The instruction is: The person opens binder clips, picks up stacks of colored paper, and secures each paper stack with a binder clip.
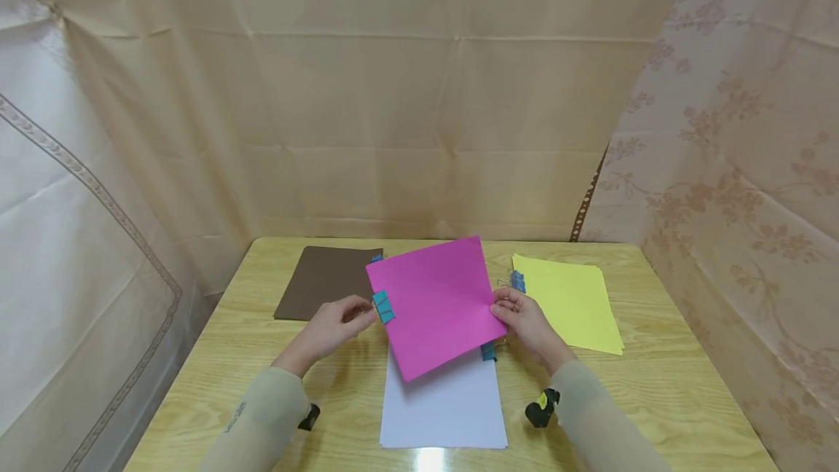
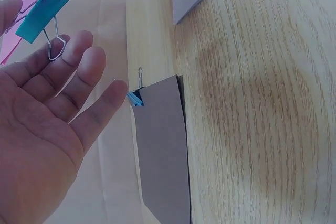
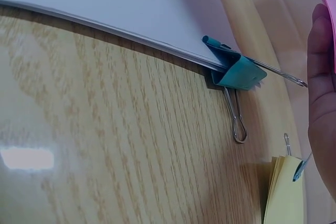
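Observation:
A pink paper stack is held up at a tilt over a white paper stack. On the pink stack's left edge sits a teal binder clip. My left hand pinches that clip's wire handles between thumb and fingers, the other fingers spread in the left wrist view. With thumb and fingers, my right hand grips the pink stack near its lower right corner. Another teal binder clip bites the white stack's corner below my right hand, its wire handles splayed apart.
Brown paper with a blue clip lies at the back left of the wooden table. Yellow paper with a blue clip lies at the right. Curtains hang behind and at both sides.

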`<state>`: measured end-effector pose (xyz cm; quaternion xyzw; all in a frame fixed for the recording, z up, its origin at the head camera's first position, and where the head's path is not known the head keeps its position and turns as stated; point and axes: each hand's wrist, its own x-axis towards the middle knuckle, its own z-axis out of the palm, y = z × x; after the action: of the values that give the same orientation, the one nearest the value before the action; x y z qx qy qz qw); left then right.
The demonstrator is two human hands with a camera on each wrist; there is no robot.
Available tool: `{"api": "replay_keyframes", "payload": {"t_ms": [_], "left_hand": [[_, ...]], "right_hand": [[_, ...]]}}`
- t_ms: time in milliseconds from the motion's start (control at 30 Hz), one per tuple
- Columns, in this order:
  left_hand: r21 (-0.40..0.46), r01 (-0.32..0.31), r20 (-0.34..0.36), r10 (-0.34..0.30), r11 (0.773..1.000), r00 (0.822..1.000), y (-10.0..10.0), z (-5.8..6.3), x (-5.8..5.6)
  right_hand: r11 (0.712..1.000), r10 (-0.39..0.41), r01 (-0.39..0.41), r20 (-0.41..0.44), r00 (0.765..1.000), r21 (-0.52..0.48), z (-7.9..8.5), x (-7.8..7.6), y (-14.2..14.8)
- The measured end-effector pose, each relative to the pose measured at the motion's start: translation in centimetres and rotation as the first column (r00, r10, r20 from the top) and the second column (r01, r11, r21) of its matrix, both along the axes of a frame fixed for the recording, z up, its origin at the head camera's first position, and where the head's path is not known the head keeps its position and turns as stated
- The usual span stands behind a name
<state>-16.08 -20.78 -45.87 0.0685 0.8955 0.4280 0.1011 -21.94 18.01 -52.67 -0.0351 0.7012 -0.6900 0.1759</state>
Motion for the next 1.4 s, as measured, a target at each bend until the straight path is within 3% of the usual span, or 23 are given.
{"api": "replay_keyframes", "payload": {"t_ms": [333,567,967,1400], "left_hand": [[0.000,-0.027,0.016,0.027,1.000,1.000,0.1,-0.2,-0.1],[0.004,-0.033,-0.015,0.033,0.999,0.999,0.0,-0.3,0.0],[0.018,-0.021,-0.047,0.022,1.000,0.999,-0.1,-0.8,-0.1],[-0.019,-0.041,0.001,0.041,0.999,0.999,-0.2,-1.0,0.3]], "right_hand": [[1.000,-0.022,0.022,0.011,1.000,-0.011,-0.1,-0.1,0.0],[0.999,-0.040,0.040,0.011,0.999,-0.008,-0.2,-0.1,0.2],[0.991,-0.131,0.131,-0.006,0.991,0.012,-0.1,-0.2,0.1],[0.968,-0.239,0.236,0.030,0.970,0.088,-0.1,-0.6,0.1]]}}
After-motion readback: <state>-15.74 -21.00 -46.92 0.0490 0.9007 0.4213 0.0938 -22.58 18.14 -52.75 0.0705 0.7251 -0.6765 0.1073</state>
